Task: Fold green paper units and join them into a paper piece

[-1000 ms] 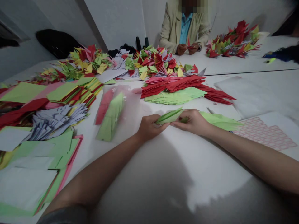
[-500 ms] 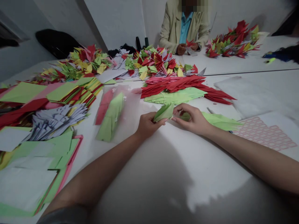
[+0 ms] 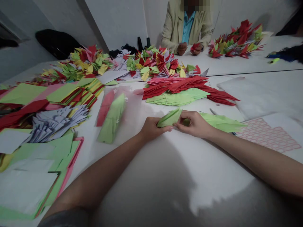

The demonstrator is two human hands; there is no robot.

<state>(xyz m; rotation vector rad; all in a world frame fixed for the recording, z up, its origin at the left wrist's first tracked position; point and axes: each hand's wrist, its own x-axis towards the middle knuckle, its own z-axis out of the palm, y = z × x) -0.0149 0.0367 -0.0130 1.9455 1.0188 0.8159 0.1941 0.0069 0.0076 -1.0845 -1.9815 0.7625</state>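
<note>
My left hand and my right hand hold a folded piece of light green paper between them, just above the white table. The left hand grips its near end, and the right fingers pinch its other end, partly hiding it. Just beyond my right hand lies a flat stack of folded green paper units, which my right hand seems to touch at its near end. Another green stack lies farther ahead, under a heap of red folded units.
A translucent plastic sleeve with red and green paper lies left of my hands. Paper sheets and folded heaps crowd the left and far table. A pink-printed sheet lies at right. Across the table, a person in a beige jacket holds red paper.
The green piece has tilted back down toward the table, and my right hand has lowered from its raised position. The person opposite now holds the red paper lower, nearer the table.
</note>
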